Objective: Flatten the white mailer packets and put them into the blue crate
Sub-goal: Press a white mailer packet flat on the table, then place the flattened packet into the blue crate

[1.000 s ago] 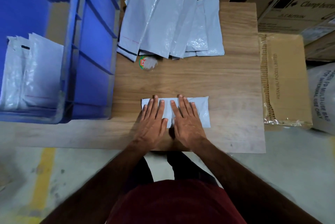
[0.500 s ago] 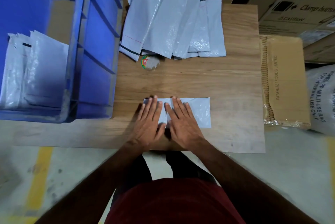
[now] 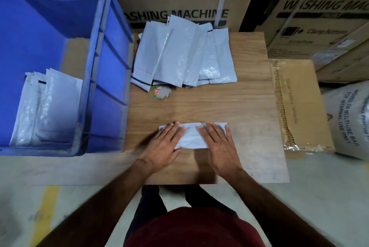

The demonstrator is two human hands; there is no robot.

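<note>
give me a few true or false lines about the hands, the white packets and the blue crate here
1. Both hands, the left hand and the right hand, lie flat on one white plastic mailer packet. True.
2. The blue plastic crate holds no packets. False: several white packets stand inside it.
3. A pile of white mailer packets lies at the far end of the wooden table. True.
4. The crate sits to the person's right. False: it is on the left of the table.
5. The right hand pinches a packet in the air. False: its fingers are straight, pressing the packet onto the table.
</note>
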